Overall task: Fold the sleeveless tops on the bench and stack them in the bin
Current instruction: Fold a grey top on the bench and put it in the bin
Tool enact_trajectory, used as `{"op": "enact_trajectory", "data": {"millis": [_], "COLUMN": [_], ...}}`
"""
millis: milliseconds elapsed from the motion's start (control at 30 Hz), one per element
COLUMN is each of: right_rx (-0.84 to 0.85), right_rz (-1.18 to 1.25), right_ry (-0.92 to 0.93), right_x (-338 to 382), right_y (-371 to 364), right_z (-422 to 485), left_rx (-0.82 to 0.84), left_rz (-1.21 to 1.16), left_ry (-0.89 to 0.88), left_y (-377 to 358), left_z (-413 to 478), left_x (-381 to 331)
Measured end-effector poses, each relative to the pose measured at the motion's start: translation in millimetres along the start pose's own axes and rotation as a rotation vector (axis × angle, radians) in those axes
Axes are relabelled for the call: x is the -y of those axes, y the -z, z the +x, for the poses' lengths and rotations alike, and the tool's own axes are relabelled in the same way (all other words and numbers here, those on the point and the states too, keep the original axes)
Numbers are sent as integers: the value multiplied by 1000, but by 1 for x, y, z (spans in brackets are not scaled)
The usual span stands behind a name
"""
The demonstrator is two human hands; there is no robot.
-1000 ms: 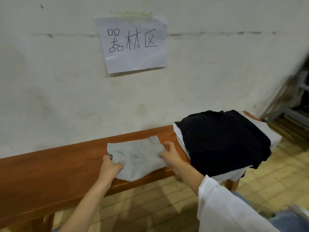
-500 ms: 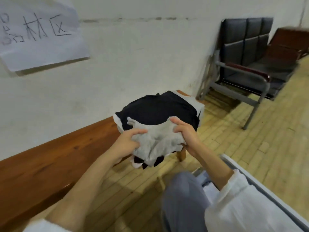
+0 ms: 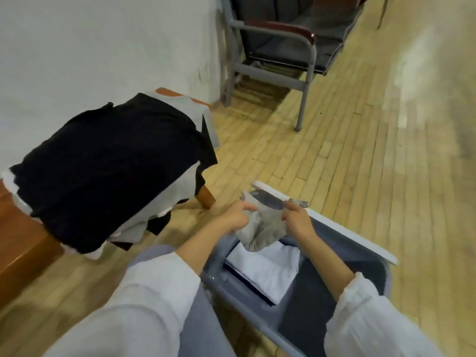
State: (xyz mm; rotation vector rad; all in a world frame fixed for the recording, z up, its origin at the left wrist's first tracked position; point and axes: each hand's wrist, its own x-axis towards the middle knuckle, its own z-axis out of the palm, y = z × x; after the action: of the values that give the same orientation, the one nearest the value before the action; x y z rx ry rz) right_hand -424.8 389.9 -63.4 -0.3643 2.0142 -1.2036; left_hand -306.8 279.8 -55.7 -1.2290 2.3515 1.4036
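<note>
A folded grey top (image 3: 262,229) hangs over the grey-blue bin (image 3: 365,264) on the floor. My left hand (image 3: 235,216) grips its left edge and my right hand (image 3: 296,220) pinches its right edge. Under it, inside the bin, lies a folded white top (image 3: 268,269). On the end of the wooden bench (image 3: 18,243) sits a pile of tops (image 3: 110,166), a black one uppermost, with grey and white ones showing beneath.
A dark padded chair with a metal frame (image 3: 296,47) stands against the white wall beyond the bench end. Wooden plank floor (image 3: 386,163) stretches to the right of the bin. The bench leg (image 3: 206,198) stands just left of the bin's far corner.
Both hands lifted the folded grey top off the bench and carried it right and down over the bin. My view swung from the wall and bench down to the floor.
</note>
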Motion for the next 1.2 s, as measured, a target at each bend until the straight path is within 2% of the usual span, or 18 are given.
{"op": "enact_trajectory", "data": {"millis": [167, 433, 567, 733, 833, 900, 967, 1067, 1200], "right_rx": [24, 120, 64, -109, -162, -130, -41, 27, 96], "right_rz": [-149, -193, -205, -241, -249, -268, -339, -446, -563], "right_ry": [-81, -282, -324, -216, -249, -282, -321, -396, -397], "right_x": [-75, -152, -180, -199, -216, -237, -264, -297, -314], "right_y": [7, -8, -18, -28, -37, -43, -46, -45, -46], "right_z": [36, 69, 94, 119, 127, 127, 126, 126, 131], "left_rx": [84, 198, 210, 36, 88, 213, 240, 202, 41], "left_rz": [46, 145, 146, 188, 175, 208, 209, 187, 86], "left_ry": [91, 127, 124, -23, 9, 71, 146, 169, 277], "left_y": [-60, -107, -125, -135, -148, -158, -164, -172, -183], "left_z": [53, 110, 138, 163, 182, 194, 200, 198, 197], "left_x": [29, 101, 119, 126, 145, 161, 177, 198, 201]}}
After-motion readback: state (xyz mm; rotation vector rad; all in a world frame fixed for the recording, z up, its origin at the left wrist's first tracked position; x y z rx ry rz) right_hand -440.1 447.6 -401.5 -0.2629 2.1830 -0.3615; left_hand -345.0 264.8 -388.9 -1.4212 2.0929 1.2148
